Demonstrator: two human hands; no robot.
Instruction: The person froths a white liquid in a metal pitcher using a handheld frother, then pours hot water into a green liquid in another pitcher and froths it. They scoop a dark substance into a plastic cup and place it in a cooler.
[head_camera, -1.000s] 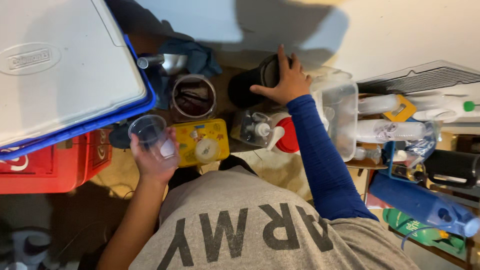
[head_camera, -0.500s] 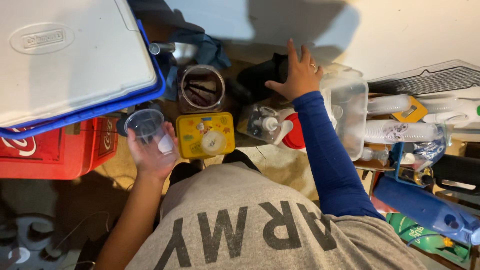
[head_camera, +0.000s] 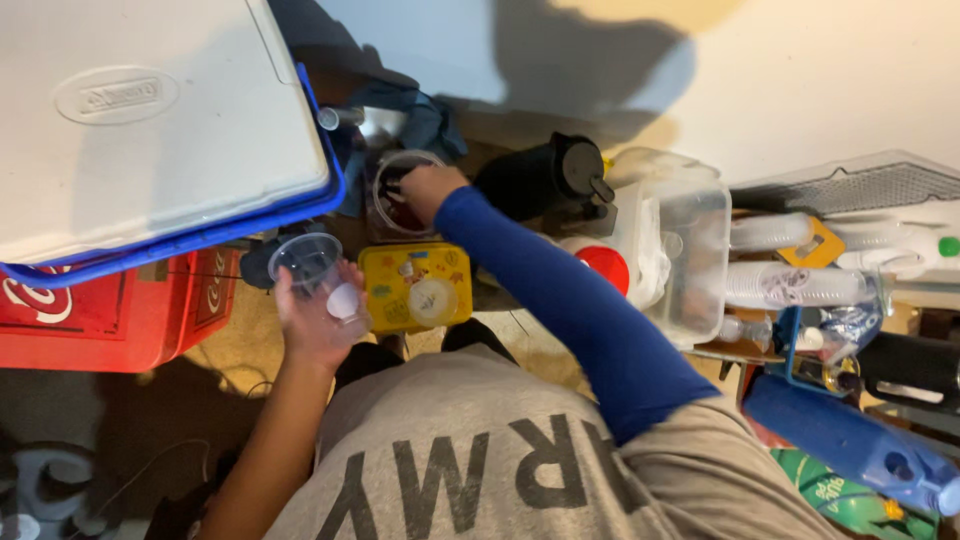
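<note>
My left hand (head_camera: 312, 325) holds a clear plastic cup (head_camera: 310, 265) upright, a small white thing in its bottom, just left of a yellow tin (head_camera: 417, 288). My right hand (head_camera: 428, 190), in a blue sleeve, reaches across into a round clear jar (head_camera: 392, 190) with dark contents; its fingers sit at the jar's mouth and I cannot tell whether they hold anything. A black jug (head_camera: 545, 178) with a round lid stands right of the jar.
A white-lidded blue cooler (head_camera: 150, 130) rests on a red crate (head_camera: 110, 320) at left. A clear plastic bin (head_camera: 690, 250), stacked cups (head_camera: 790, 285), a red lid (head_camera: 603, 265) and a blue bottle (head_camera: 850, 445) crowd the right. Blue cloth (head_camera: 420, 120) lies behind the jar.
My right hand left the black jug and moved left into the round jar. The left hand keeps the cup in the same place. The view shifted slightly.
</note>
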